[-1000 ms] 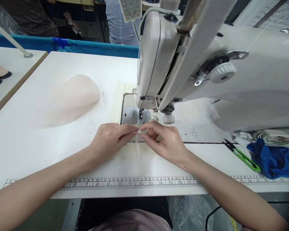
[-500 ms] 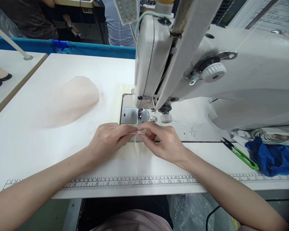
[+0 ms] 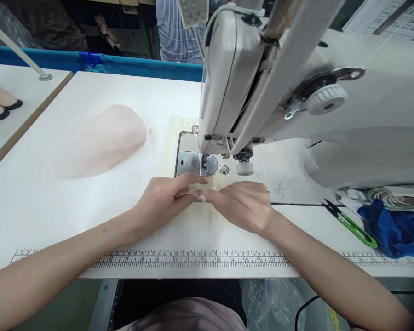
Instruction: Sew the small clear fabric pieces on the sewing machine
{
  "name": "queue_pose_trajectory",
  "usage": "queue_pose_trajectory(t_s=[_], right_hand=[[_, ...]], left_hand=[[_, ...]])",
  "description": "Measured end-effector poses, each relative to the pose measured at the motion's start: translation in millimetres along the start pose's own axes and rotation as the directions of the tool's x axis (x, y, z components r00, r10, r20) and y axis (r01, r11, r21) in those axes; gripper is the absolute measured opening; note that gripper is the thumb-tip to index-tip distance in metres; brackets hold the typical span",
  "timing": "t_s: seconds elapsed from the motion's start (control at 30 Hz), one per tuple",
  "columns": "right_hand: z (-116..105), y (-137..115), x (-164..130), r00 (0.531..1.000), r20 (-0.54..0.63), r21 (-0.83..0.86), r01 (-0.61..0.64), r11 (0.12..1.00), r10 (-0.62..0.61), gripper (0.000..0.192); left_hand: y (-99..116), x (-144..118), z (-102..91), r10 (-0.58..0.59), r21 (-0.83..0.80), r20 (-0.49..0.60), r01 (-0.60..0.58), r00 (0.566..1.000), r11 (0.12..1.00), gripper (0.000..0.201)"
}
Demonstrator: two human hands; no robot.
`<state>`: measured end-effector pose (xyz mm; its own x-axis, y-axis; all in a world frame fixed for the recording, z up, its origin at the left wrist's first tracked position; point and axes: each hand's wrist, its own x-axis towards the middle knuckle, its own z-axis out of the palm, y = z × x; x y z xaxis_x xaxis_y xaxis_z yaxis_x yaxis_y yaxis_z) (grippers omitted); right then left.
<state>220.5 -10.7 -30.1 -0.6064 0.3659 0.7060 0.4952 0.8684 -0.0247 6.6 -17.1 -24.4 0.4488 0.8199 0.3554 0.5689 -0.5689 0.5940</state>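
My left hand (image 3: 163, 197) pinches a small sheer, pale piece of fabric (image 3: 192, 193), its index finger stretched out above it. My right hand (image 3: 243, 204) is closed at the fabric's other end, fingers curled under and mostly hidden. Both hands are just in front of the metal needle plate (image 3: 189, 163) of a white sewing machine (image 3: 221, 82). A sheer, skin-toned fabric piece (image 3: 113, 133) lies on the white table to the left of the machine.
Green thread snips (image 3: 353, 225) and a crumpled blue cloth (image 3: 396, 227) lie at right. A printed ruler (image 3: 193, 259) runs along the table's front edge. Skin-toned pieces with black ends (image 3: 3, 103) rest at far left. A person in a striped shirt (image 3: 179, 32) is beyond the blue cloth edge.
My right hand has rolled over, knuckles now up and fingers curled under. My left index finger has lifted and straightened off the fabric. The whole view has shifted slightly.
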Motion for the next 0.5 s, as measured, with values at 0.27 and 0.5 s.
queue_pose_trajectory(t_s=[0.27,0.5], right_hand=[[-12.3,-3.9,1.9,0.995,0.044,0.047,0.088,0.995,-0.090,0.019],[8.9,-5.2,-0.1,0.821,0.359,0.189,-0.529,0.827,0.443,0.018]], left_hand=[[6.3,-3.6,-10.4,0.008,-0.099,0.088,0.001,0.996,0.995,0.016],[0.0,5.6,-6.9,-0.237,0.185,0.237,0.196,0.942,0.963,0.017]])
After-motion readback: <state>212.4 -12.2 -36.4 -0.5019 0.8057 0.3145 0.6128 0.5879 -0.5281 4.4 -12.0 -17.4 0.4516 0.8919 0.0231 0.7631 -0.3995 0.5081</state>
